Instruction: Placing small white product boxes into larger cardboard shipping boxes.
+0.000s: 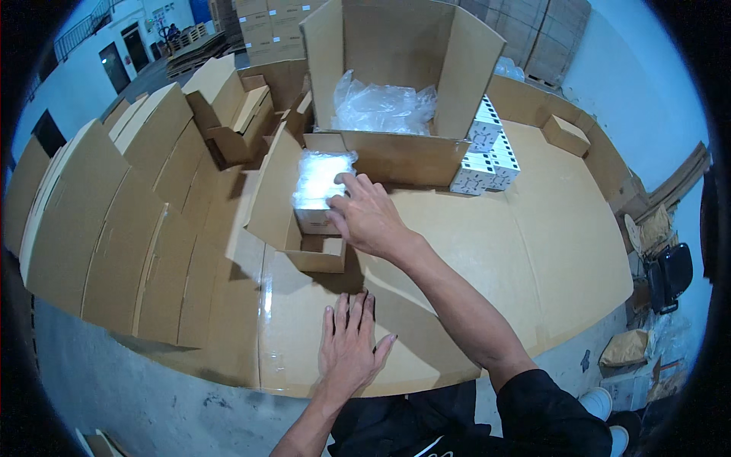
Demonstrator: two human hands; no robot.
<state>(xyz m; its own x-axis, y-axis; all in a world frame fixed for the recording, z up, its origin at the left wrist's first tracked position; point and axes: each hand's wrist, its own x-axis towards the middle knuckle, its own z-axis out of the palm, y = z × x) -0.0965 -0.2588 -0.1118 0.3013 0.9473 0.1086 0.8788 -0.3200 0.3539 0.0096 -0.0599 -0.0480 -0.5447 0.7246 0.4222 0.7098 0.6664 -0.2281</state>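
My left hand (350,335) lies flat on the cardboard-covered table, fingers spread and holding nothing. Farther forward, my right hand (371,215) reaches over a small open brown carton (318,261). Inside that carton is a white box (320,221) with shiny clear bubble wrap (323,177) over its top. The bent fingers and thumb of my right hand are closed on the right edge of the wrapped box. The carton's far right part is hidden behind this hand.
A large open carton (407,161) stands behind, with clear plastic wrap (384,107) inside. White printed boxes (487,164) are stacked to its right. Folded brown cartons (84,213) stand in rows at left. A small brown block (566,135) sits at the far right edge.
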